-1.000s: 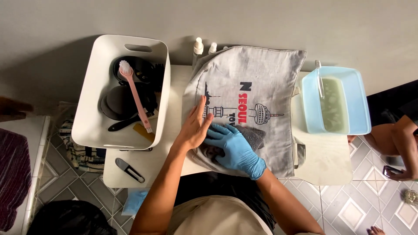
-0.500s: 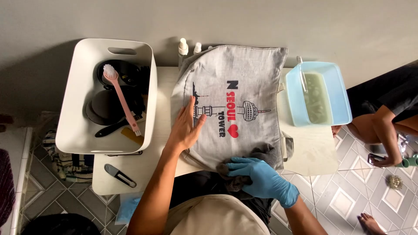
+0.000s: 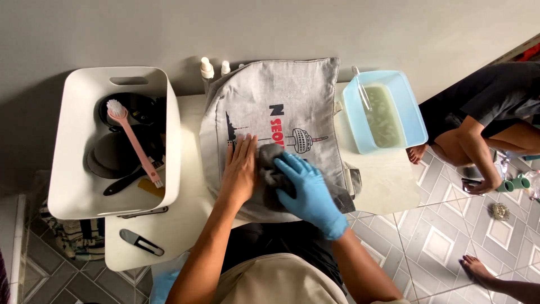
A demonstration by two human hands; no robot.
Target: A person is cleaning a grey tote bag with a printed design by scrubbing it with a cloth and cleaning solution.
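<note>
Pressing grey bag [image 3: 292,101], gloved right hand [image 3: 306,188] gripping cloth [image 3: 271,169]

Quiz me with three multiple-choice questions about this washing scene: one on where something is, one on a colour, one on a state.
1. Where does the pink brush lie?
A. in the white tub
B. on the floor
C. in the blue basin

2. What colour is the glove on the right hand?
A. yellow
B. blue
C. black

3. How does the bare left hand rest?
A. clenched
B. lifted
C. flat on the grey bag

Answers: 1 A, the brush lies across dark items in the tub; 2 B, the glove is plainly blue; 3 C, fingers spread on the fabric.
</note>
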